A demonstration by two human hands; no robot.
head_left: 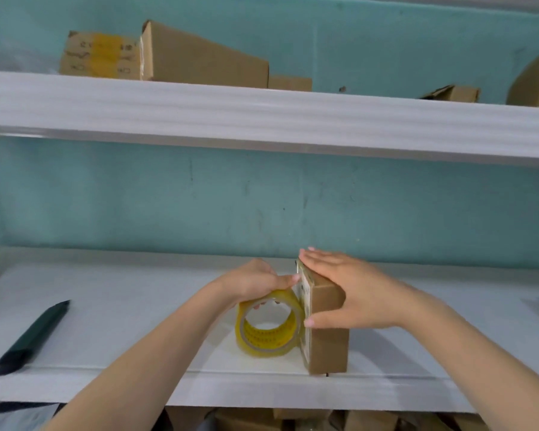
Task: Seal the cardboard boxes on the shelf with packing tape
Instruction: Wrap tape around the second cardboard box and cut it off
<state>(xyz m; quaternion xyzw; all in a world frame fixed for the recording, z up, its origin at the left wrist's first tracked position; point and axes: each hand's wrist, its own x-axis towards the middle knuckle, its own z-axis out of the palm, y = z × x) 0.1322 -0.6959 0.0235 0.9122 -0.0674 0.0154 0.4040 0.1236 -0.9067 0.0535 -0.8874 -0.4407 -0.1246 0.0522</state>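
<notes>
2 hands meet at 1 small cardboard box (pixel 329 346), which stands upright near the front edge of the lower shelf (pixel 122 321). The left hand (pixel 252 283) grips a tape roll (pixel 269 329) from above, fingers curled over its top and the thumb pointing toward the box. The roll stands on its edge and touches the box's left side. The right hand (pixel 352 290) lies flat on the box top, its fingers (pixel 321 259) straight and close together, with the thumb (pixel 324 320) reaching down the near face.

The step in hand looks like laying tape along the left side. To do it well, the right hand should bear down so the light box cannot slide or tip as the roll pulls. The roll should stay hard against the cardboard and run in 1 straight line, so the tape lies without wrinkles. Whether a strip is already stuck down is not clear. A dark cutter (pixel 31 337) lies well apart to the left, so the tape will likely need holding taut while 1 hand fetches it.

Dark print repeats around the roll's yellow core, and a pale printed strip runs down the box's left side; neither can be read. On the upper shelf (pixel 262 116), a taped box (pixel 100 56) carries lettering that is too blurred to make out.
</notes>
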